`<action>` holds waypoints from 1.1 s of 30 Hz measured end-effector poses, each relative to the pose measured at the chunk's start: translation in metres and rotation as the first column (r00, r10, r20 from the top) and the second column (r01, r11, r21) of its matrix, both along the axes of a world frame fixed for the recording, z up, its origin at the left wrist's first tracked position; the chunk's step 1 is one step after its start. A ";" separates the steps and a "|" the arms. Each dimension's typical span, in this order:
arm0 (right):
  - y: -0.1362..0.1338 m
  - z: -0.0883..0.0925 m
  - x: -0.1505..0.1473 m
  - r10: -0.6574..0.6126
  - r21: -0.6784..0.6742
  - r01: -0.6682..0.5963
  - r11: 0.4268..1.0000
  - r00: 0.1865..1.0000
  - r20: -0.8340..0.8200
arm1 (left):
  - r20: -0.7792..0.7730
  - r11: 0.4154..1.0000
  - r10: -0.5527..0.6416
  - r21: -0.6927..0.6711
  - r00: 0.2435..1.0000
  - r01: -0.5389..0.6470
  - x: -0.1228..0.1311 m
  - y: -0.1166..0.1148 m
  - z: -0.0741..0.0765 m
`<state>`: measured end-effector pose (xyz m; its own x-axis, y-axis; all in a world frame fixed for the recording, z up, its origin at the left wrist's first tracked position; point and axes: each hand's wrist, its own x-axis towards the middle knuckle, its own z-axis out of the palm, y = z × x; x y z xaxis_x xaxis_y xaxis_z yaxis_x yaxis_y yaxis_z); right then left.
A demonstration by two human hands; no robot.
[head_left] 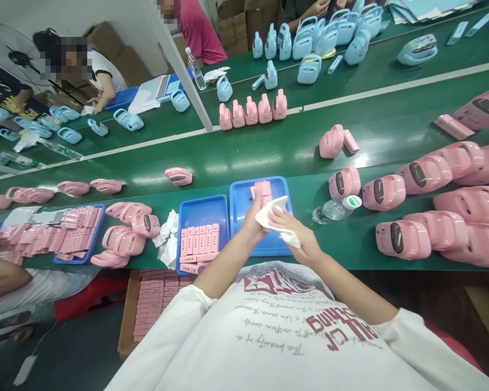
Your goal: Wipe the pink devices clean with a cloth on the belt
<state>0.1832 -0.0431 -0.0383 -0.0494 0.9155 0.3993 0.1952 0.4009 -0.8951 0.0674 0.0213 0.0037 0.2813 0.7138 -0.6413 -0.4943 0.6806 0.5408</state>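
Over a blue tray (pixel 238 190), my left hand (pixel 252 220) is closed around a small pink rectangular piece (pixel 263 189), whose top end sticks up past the fingers. My right hand (pixel 295 231) grips a white cloth or tissue (pixel 275 210) and presses it against the pink piece. The cloth hides the lower part of the piece. To the left stands a second blue tray (pixel 201 209) with several similar pink pieces (pixel 199 239) in rows.
A water bottle (pixel 334 210) lies to the right, before several pink handled housings (pixel 403 239). Crumpled tissues (pixel 168 233) lie left of the trays. More pink housings (pixel 252 111) line the green conveyor (pixel 236 155). Co-workers sit at left and across, near light-blue housings (pixel 309 69).
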 end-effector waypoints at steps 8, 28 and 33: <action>0.012 0.004 0.018 -0.631 -0.412 0.489 0.769 0.687 -0.361 | 0.125 0.987 -0.085 0.148 0.989 0.066 -0.004 -0.003 -0.001; -0.026 -0.065 0.016 -0.409 -0.628 0.205 0.751 0.890 -0.199 | -0.655 0.944 -0.161 0.115 0.738 0.308 -0.001 0.031 -0.105; -0.017 -0.071 0.028 -0.555 -0.726 0.250 0.641 0.805 -0.212 | -0.841 0.857 -0.226 0.068 0.492 0.511 0.015 0.065 -0.126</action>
<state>0.2110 -0.0605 -0.1091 0.4046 0.8258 -0.3929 -0.2246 -0.3268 -0.9180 0.0829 0.0862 -0.1227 0.0506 0.8453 -0.5320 0.4861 0.4445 0.7524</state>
